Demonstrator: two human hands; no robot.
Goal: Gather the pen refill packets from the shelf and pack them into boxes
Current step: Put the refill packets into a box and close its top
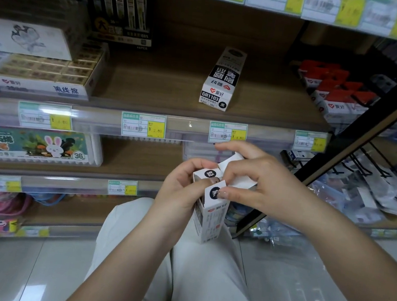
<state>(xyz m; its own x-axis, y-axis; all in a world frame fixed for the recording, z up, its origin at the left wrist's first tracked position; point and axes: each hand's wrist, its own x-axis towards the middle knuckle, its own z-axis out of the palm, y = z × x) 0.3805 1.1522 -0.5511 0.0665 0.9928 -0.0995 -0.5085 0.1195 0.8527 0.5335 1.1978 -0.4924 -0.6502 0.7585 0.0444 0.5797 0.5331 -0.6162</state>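
Head view, the only 1. Your left hand point(178, 188) grips the tall white cardboard refill box with black print point(210, 217), fingers curled round its upper part, thumb tucked at the open mouth. The box stands upright on your lap, on the light trousers point(202, 276). Your right hand point(258, 180) pinches the box's white top flaps: fingers curled, 1 fingertip pressing the small flap with the black round label point(215, 192), the larger white flap point(232, 160) folded up behind your knuckles.

Progress, as a judgement: this box looks to be at the closing stage, flaps not yet tucked shut. A 2nd white and black refill box marked GR1103 point(222, 79) lies flat on the brown wooden shelf board point(165, 83), closed at the near end, so probably done or waiting; you can't tell which. No loose refill packets show on that board around it, so gathering from there may be over. Left: tuck the flaps, put this box back.

Hard to make out: the inside of the held box is dark, something brown shows at the mouth, but you can't confirm packets or count them. The box's lower end is partly hidden by your left wrist. Dark packets in the black display carton point(119, 10) at the shelf's back left could be more refills; too blurred to say. Price tags point(143, 124) along the shelf edge are blurred. The red and white packs point(334, 92) at right are cut by the black rack post point(358, 140).
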